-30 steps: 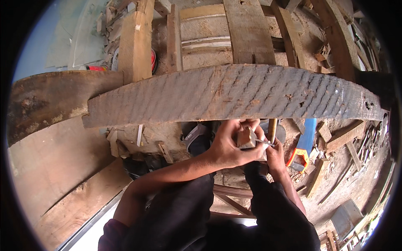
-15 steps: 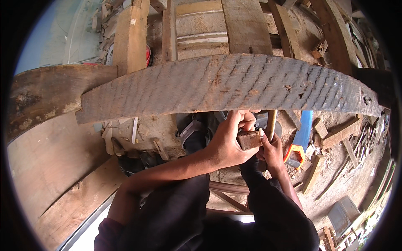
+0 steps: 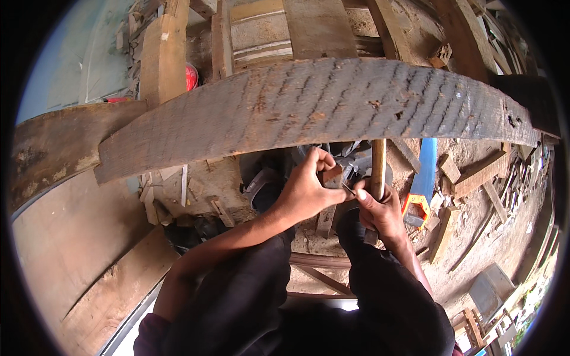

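Block (image 3: 333, 176) is being gripped by left hand (image 3: 301, 193). At four o'clock, handle (image 3: 379, 168) and seemingly undriven nail (image 3: 350, 190) are being held by right hand (image 3: 384, 215).

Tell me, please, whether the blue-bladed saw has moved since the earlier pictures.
No, the saw keeps its place left of the same wooden offcut, though the view shifted.

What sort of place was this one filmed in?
Most likely a woodworking shop or yard: a blue-bladed handsaw with an orange and yellow handle lies among scattered brown wooden offcuts, and a long, rough, grey-brown timber plank spans the view.
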A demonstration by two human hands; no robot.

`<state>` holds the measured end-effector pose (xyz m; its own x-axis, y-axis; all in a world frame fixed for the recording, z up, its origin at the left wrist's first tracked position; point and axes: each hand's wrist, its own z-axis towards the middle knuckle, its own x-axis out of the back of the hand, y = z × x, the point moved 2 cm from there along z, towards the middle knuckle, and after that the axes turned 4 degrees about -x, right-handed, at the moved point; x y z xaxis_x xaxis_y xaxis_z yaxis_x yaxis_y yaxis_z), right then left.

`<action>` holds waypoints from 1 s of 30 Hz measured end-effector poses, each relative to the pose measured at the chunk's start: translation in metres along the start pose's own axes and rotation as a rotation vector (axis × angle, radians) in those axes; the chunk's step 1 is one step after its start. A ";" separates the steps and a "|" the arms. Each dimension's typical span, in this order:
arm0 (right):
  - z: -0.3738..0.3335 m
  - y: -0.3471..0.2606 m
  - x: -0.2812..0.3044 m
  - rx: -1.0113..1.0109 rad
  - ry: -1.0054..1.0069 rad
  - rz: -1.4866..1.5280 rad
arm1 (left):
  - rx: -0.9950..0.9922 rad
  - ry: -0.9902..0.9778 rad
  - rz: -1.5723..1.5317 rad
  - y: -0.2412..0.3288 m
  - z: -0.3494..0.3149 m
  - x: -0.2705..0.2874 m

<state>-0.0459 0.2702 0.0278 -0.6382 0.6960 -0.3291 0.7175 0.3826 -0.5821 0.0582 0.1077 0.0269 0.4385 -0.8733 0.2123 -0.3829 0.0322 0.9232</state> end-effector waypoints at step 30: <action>-0.008 0.010 0.024 0.033 0.205 -0.012 | -0.023 0.191 -1.323 -0.065 0.110 0.041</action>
<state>-0.0523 0.2959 0.0203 -0.5738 0.8021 -0.1655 0.6984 0.3736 -0.6105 0.0115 0.0165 -0.0596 0.5731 -0.1722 -0.8012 0.4287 -0.7702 0.4722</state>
